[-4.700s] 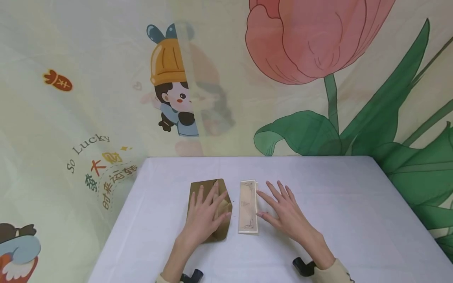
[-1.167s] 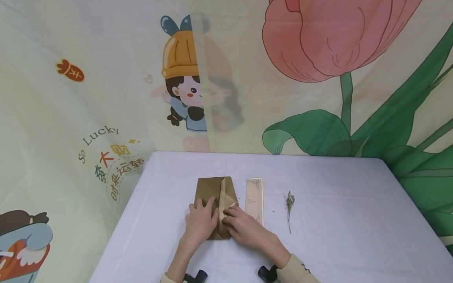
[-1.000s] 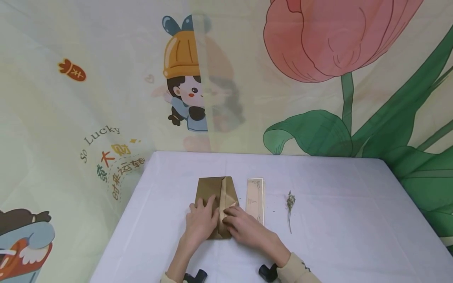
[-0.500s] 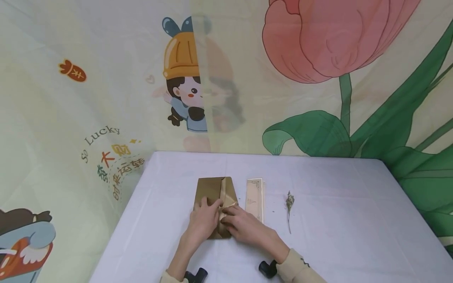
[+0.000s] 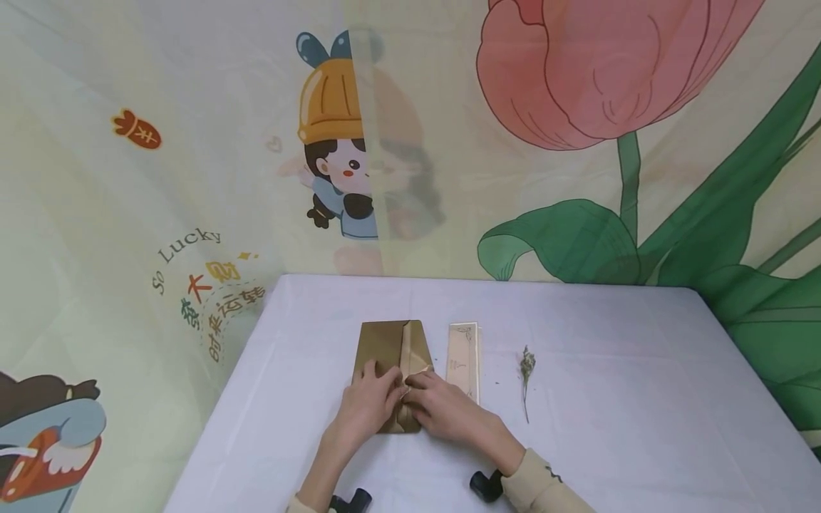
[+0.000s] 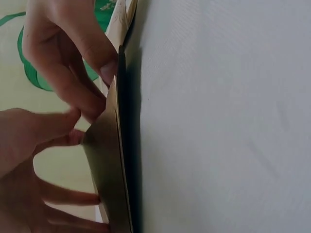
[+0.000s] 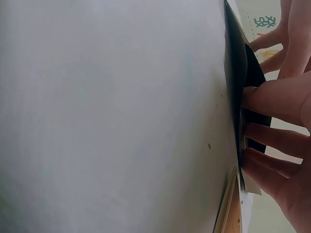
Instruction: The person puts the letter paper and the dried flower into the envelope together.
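A brown paper envelope [image 5: 378, 343] lies on the white table in the head view, its folded flap [image 5: 415, 350] on the right side. My left hand [image 5: 365, 402] rests over its lower left part; thumb and forefinger pinch close to the flap's edge. On the right, my right hand [image 5: 452, 410] holds the flap edge with bent fingers. The left wrist view shows both hands at the raised edge of the envelope [image 6: 109, 165]. Fingers of the right hand [image 7: 282, 141] reach into its dark gap in the right wrist view. What lies inside is hidden.
Right of the envelope lies a narrow cream card [image 5: 460, 356] with printed ornaments, partly behind the right hand. Farther right is a small dried flower sprig [image 5: 527, 367]. Black wrist-camera mounts [image 5: 485, 486] sit below the wrists. A printed cloth hangs behind the table.
Earlier both hands lay spread, left over the envelope and right beside the card. The right hand has come to the envelope, uncovering the sprig. Lately the left fingers shifted right to the flap.
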### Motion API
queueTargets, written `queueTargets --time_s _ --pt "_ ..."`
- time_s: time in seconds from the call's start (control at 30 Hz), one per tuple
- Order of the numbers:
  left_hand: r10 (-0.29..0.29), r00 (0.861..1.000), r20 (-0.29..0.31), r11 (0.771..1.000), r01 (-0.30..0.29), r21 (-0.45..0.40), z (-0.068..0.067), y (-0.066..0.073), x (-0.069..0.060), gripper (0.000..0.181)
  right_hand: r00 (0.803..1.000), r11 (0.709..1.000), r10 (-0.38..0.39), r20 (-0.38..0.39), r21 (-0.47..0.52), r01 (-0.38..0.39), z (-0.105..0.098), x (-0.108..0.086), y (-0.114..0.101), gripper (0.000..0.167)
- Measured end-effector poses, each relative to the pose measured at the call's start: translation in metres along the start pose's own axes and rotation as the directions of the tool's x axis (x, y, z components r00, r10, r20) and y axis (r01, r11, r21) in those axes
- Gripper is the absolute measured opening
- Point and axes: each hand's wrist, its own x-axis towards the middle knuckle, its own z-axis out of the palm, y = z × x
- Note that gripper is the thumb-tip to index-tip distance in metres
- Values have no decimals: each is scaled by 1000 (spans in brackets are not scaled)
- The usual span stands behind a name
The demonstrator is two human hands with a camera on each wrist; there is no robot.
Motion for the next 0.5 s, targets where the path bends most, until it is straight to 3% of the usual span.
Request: queueTargets --time_s 0.3,0.5 --pt "39 991 124 994 -26 -105 -12 -18 -6 64 1000 1000 15 20 16 -16 -1 -1 1 20" --pt "24 989 149 992 -6 -123 -12 -22 -8 76 1000 1000 10 13 21 -10 -1 0 0 20"
